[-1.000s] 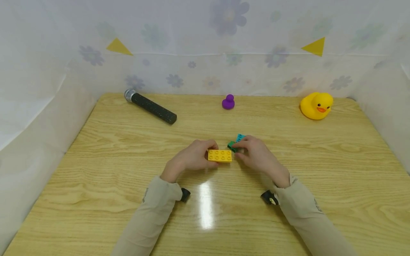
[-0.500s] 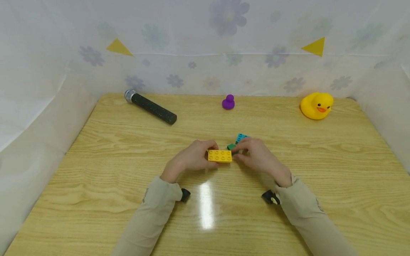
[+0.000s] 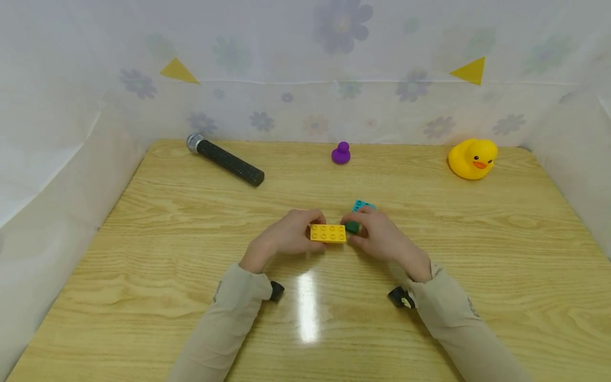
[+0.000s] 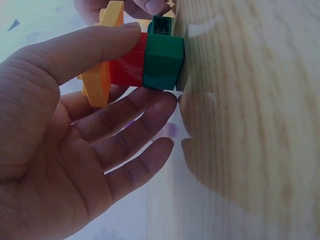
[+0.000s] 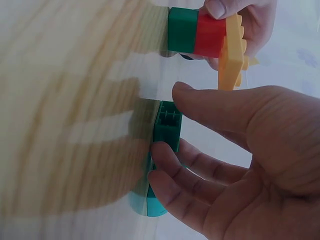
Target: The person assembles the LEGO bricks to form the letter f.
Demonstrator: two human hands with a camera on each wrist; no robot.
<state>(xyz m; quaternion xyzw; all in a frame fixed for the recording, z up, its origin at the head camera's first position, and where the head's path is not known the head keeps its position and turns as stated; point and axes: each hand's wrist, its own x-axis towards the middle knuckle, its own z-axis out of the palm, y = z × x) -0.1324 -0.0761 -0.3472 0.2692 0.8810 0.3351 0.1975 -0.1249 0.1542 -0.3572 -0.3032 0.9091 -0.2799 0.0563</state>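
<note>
My left hand point(image 3: 288, 233) holds a stack of toy building bricks upright on the table. Its top is a yellow studded brick point(image 3: 328, 233), over a red brick point(image 4: 127, 70) and a green brick point(image 4: 164, 62) at the bottom; the thumb lies along the stack's near side. To the right, my right hand point(image 3: 384, 233) has thumb and fingers around a loose green brick point(image 5: 169, 127), low at the tabletop. That brick's hollow underside faces the stack in the right wrist view. A blue brick point(image 3: 364, 205) lies just beyond, partly hidden by the right fingers.
At the table's point(image 3: 167, 265) back lie a black microphone point(image 3: 229, 162) on the left, a small purple duck point(image 3: 341, 154) in the middle and a yellow rubber duck point(image 3: 472, 159) on the right. A flowered cloth point(image 3: 267, 69) hangs behind.
My right fingers have shifted and turned the loose green brick, which now sits further between thumb and index finger. The left hand and its stack have stayed in place.
</note>
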